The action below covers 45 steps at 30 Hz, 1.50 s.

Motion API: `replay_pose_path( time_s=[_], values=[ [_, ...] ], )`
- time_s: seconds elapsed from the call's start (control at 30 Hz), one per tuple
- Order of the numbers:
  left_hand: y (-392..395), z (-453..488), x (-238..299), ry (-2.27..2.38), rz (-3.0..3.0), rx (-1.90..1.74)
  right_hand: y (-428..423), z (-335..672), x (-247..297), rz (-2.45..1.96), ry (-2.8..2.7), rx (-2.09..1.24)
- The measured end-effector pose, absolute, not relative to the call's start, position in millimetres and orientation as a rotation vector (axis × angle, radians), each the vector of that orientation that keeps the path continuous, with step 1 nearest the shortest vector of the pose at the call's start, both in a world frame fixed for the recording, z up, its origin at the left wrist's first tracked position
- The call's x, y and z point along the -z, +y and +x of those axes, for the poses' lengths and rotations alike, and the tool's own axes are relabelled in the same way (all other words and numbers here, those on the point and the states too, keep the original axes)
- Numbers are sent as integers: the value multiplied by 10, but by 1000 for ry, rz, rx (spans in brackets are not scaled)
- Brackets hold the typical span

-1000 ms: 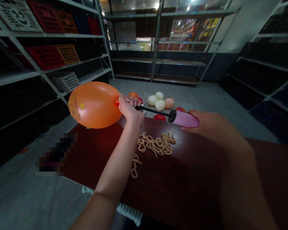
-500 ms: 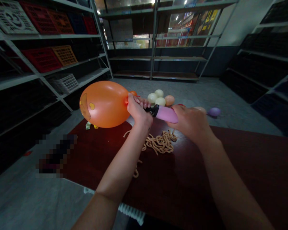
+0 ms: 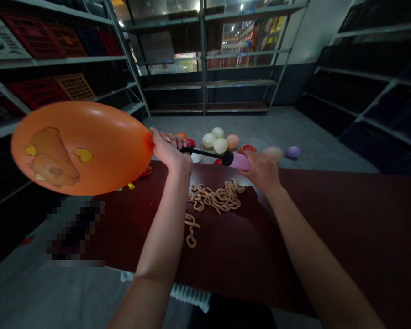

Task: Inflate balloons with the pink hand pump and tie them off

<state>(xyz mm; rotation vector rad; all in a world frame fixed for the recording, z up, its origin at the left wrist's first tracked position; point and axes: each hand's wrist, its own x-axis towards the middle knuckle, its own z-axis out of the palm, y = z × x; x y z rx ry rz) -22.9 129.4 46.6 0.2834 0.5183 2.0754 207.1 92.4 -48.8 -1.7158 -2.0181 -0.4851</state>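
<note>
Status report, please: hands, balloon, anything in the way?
Left hand shut on balloon neck at pump tip. Right hand shut on pump, rod drawn out. Balloon big, orange. Loops on table below, clear of hands.

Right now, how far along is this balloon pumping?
Done: several inflated balloons lie on the floor. In hand: the orange balloon is large, its neck pinched on the pump by the left hand, the right hand gripping the pink barrel with the rod drawn out. Left: it is not tied; tan limp strands, perhaps uninflated balloons, lie heaped on the table.
</note>
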Motion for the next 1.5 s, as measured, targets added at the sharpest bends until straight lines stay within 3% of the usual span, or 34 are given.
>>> replay_pose_path(
  time_s=[0.4, 0.73, 1.13, 1.5],
  values=[
    [1096, 257, -407, 420, 519, -2016, 537, 2297, 884, -1729, -1794, 483],
    [1038, 769, 0, 435, 550, -1852, 462, 1979, 732, -1770, -1811, 591],
    [1176, 582, 14, 457, 503, -1851, 512, 2056, 804, -1791, -1883, 645],
    [1340, 96, -188, 456, 342, -1951, 503, 2543, 779, -1755, -1873, 913]
  ],
)
